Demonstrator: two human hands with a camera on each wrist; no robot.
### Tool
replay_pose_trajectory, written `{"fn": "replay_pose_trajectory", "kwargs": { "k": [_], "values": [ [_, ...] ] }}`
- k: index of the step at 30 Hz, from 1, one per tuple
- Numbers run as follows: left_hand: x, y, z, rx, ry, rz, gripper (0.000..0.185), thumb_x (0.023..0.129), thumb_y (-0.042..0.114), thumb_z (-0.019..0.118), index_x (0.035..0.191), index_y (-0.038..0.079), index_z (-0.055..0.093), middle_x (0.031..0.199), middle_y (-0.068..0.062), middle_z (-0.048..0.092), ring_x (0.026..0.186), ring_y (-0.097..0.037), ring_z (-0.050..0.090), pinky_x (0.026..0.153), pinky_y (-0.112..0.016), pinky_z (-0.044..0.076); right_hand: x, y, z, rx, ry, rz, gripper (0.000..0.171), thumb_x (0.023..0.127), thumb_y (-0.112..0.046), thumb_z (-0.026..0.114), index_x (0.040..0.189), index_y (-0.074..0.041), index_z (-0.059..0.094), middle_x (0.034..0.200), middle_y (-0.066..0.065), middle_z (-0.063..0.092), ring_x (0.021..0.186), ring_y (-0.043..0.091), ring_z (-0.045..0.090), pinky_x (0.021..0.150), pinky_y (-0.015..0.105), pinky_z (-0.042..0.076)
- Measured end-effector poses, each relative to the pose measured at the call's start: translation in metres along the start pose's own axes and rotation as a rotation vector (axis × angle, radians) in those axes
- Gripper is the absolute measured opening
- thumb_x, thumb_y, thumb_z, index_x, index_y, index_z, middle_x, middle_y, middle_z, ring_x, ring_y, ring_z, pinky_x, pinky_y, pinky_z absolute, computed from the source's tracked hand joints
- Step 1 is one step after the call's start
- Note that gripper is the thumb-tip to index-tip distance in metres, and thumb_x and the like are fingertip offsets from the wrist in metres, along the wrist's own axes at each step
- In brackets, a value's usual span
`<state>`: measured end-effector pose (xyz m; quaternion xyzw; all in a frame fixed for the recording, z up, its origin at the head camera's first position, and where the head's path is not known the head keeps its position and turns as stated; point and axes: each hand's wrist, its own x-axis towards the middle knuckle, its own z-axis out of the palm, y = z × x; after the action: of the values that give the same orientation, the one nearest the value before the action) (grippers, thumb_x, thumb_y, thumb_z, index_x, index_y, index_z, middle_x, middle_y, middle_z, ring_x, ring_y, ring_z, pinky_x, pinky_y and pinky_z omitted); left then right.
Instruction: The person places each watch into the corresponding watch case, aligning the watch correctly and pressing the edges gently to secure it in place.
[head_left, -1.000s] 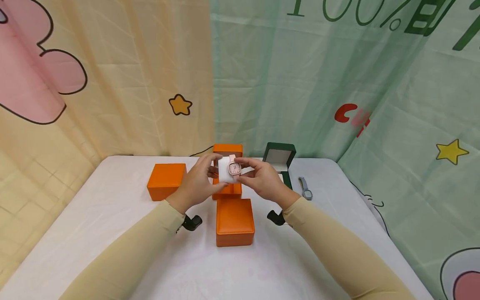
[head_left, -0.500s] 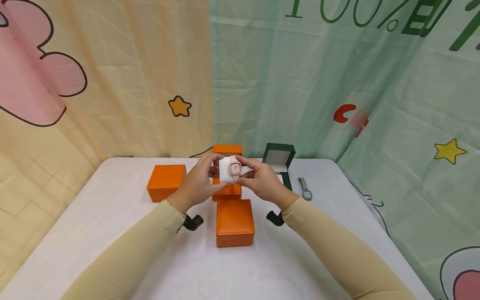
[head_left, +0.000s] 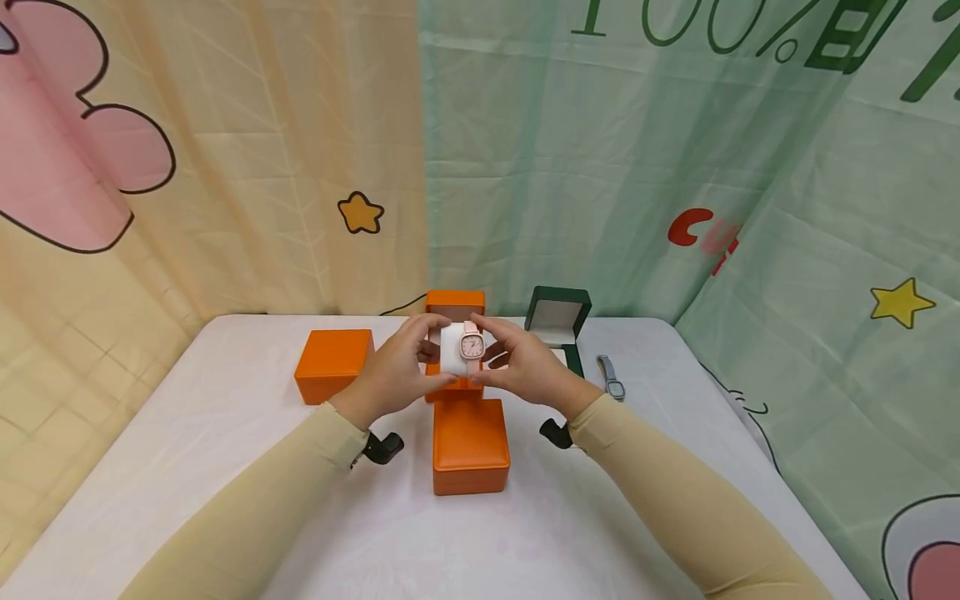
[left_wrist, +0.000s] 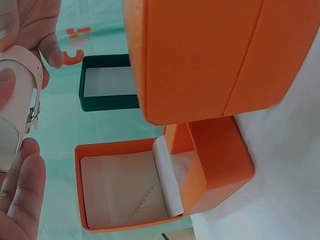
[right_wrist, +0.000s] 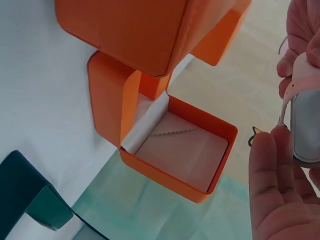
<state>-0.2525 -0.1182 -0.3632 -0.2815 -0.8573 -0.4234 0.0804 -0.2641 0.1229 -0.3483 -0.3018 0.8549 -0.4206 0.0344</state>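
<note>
A pink wristwatch [head_left: 472, 346] is wrapped round a white watch cushion [head_left: 452, 350], held up between both hands above the table. My left hand [head_left: 397, 358] grips the cushion's left side, thumb below and index finger above. My right hand [head_left: 528, 362] pinches the right side, its thumb and index finger at the top and bottom of the watch. In the left wrist view the pink strap [left_wrist: 36, 70] loops round the cushion and its buckle shows. Behind the hands stands an open orange watch box [head_left: 455, 298], partly hidden by them; its lid lining [right_wrist: 182, 147] is pale.
A closed orange box [head_left: 471, 442] stands nearer to me, and another orange box [head_left: 332, 362] is at the left. An open green box [head_left: 558, 308] stands behind the right hand. A grey-blue wristwatch [head_left: 611, 377] lies right of it on the white-covered table [head_left: 225, 450].
Both hands have lowered the cushion and watch slightly. The watch now faces me more squarely, and the right hand's fingers have shifted their hold, with the thumb lower.
</note>
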Motion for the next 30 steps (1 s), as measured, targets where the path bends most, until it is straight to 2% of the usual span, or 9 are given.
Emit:
{"fn": "replay_pose_trajectory", "kwargs": {
  "k": [4, 8, 16, 24, 30],
  "values": [
    [-0.0006, -0.0022, 0.0014, 0.005, -0.002, 0.001, 0.074, 0.084, 0.01, 0.09, 0.145, 0.004, 0.047, 0.146, -0.012, 0.051, 0.107, -0.025, 0.07, 0.096, -0.038, 0.062, 0.0003, 0.0029, 0.0015, -0.054, 0.002, -0.004, 0.093, 0.089, -0.016, 0.086, 0.165, -0.008, 0.033, 0.163, 0.01, 0.044, 0.113, 0.024, 0.07, 0.099, 0.038, 0.061],
    [-0.0008, -0.0033, 0.0014, -0.001, -0.003, 0.002, 0.075, 0.084, 0.01, 0.09, 0.145, 0.004, 0.048, 0.146, -0.012, 0.051, 0.105, -0.025, 0.072, 0.093, -0.036, 0.063, 0.0005, 0.0047, 0.0018, -0.072, -0.009, -0.001, 0.095, 0.089, -0.02, 0.086, 0.166, -0.012, 0.031, 0.163, 0.01, 0.044, 0.112, 0.023, 0.07, 0.098, 0.037, 0.061],
    [-0.0022, -0.0017, -0.0008, 0.034, 0.0, -0.012, 0.075, 0.084, 0.014, 0.091, 0.146, 0.008, 0.048, 0.147, -0.009, 0.053, 0.095, -0.027, 0.074, 0.087, -0.035, 0.064, -0.0008, 0.0034, -0.0008, -0.002, -0.046, 0.021, 0.098, 0.089, -0.015, 0.086, 0.168, -0.015, 0.028, 0.159, 0.011, 0.05, 0.11, 0.021, 0.074, 0.097, 0.034, 0.061],
    [-0.0021, -0.002, -0.0023, -0.023, -0.037, -0.062, 0.085, 0.085, 0.013, 0.09, 0.155, 0.008, 0.042, 0.144, -0.011, 0.054, 0.099, -0.027, 0.073, 0.092, -0.039, 0.063, -0.001, 0.0045, -0.0006, 0.013, -0.039, 0.028, 0.097, 0.089, -0.012, 0.086, 0.167, -0.013, 0.028, 0.162, 0.013, 0.047, 0.11, 0.021, 0.074, 0.097, 0.035, 0.061],
    [-0.0019, -0.0056, -0.0042, -0.061, -0.07, -0.046, 0.087, 0.084, 0.005, 0.088, 0.156, 0.003, 0.04, 0.15, -0.014, 0.051, 0.101, -0.023, 0.073, 0.094, -0.037, 0.063, -0.0015, 0.0043, 0.0006, -0.019, -0.026, 0.019, 0.096, 0.089, -0.013, 0.086, 0.167, -0.012, 0.029, 0.164, 0.012, 0.045, 0.108, 0.02, 0.074, 0.098, 0.034, 0.061]
  ]
}}
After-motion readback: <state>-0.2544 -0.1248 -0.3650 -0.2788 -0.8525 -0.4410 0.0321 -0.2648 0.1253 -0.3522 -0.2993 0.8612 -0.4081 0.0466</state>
